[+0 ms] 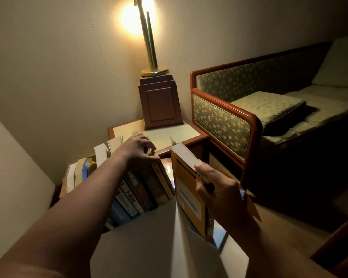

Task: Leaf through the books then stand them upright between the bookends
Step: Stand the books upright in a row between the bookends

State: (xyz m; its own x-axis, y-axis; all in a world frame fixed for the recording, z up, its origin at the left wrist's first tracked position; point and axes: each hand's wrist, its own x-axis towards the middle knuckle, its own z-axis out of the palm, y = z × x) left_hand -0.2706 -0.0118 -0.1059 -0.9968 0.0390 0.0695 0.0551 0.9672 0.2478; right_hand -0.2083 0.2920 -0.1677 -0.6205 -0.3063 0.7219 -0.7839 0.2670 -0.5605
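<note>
Your left hand (138, 151) lies on top of the row of books (147, 189), at the row's right end. Its fingers are bent down over the top edges of the last few books, and the thumb side is hidden behind the hand. The row stands with spines facing you and leans slightly to the left. At its far left end the pale page edges of more books show, too blurred to tell apart.

Your right hand (215, 189) grips a yellow book (187, 191) just to the right of the row. The thumb presses on the near upper edge and the other fingers curl around the back. That book is closed and stands nearly upright, with a narrow gap of glossy surface between it and the row.

In front of the row a pale board (159, 247) covers the lower spines; you cannot tell whether it is a bookend.

Behind the row is a side table (175, 135) carrying a wooden box (160, 103) and a lit brass lamp (149, 41). To the right of the row, past the yellow book, stands a patterned sofa (223, 119).
</note>
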